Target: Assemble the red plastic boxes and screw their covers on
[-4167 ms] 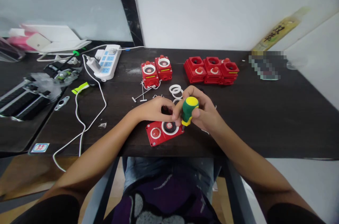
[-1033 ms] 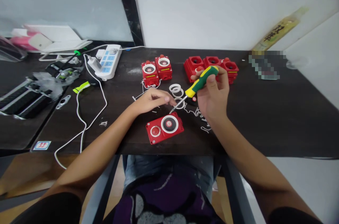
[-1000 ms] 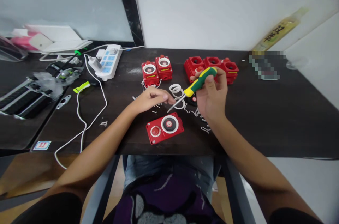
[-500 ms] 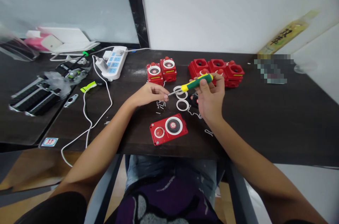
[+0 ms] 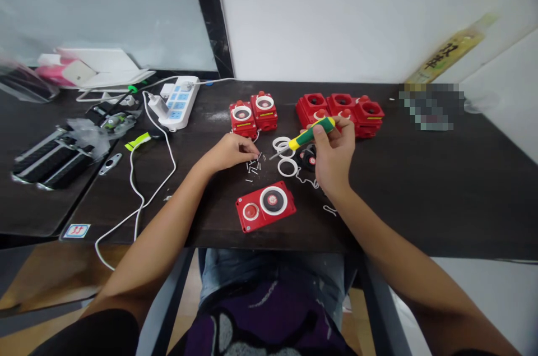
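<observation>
My right hand [image 5: 336, 157] is closed around the green and yellow handle of a screwdriver [image 5: 310, 133]. Its metal tip points down-left, in the air by the white rings [image 5: 288, 167]. My left hand [image 5: 233, 153] pinches thumb and fingers together at the edge of a small pile of screws [image 5: 253, 166]; whatever sits between the fingertips is too small to make out. Nearer to me, a red alarm box [image 5: 266, 206] lies flat, with a white-ringed black speaker and a red dome. A black round part [image 5: 310, 158] rests beside my right hand, partly hidden.
Two small red boxes [image 5: 253, 115] stand behind my left hand, and several red housings [image 5: 342, 112] behind my right. To the left are a power strip [image 5: 180, 102], a loose white cable [image 5: 140, 190] and black rollers [image 5: 54, 158]. A wall borders the table's back.
My left hand has dropped from the screwdriver's tip to the screws. The screwdriver tip is now apart from the left fingers. The view has shifted slightly.
</observation>
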### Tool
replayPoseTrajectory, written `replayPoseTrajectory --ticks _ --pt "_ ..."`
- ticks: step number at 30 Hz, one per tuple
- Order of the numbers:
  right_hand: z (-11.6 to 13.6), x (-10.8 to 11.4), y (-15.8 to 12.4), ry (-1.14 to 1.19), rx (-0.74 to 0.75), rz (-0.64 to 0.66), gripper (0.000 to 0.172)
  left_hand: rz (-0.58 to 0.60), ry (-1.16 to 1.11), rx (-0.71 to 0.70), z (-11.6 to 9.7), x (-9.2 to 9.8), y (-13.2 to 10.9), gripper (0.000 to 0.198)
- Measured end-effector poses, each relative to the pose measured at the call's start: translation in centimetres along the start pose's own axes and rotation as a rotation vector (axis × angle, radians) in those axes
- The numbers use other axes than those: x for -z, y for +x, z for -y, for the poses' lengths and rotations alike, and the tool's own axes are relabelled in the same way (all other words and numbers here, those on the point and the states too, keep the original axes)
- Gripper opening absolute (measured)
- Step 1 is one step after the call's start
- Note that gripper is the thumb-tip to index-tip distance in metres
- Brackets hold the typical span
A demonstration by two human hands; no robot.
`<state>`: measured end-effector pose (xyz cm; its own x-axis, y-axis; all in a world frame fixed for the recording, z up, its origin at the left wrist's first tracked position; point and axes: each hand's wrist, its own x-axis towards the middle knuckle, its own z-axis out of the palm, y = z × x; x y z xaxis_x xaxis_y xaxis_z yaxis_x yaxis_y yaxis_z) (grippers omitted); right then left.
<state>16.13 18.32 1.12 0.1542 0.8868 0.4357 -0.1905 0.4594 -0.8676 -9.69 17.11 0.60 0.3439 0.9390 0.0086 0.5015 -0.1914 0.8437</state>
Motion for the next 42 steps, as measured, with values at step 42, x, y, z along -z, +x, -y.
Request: replayPoseTrajectory --ticks 42 --pt "0.2 1.2 1.1 -0.049 0.079 -0.046 0.028 0.578 -0.241 -0.156 -4.3 -4.5 -1.8 0.036"
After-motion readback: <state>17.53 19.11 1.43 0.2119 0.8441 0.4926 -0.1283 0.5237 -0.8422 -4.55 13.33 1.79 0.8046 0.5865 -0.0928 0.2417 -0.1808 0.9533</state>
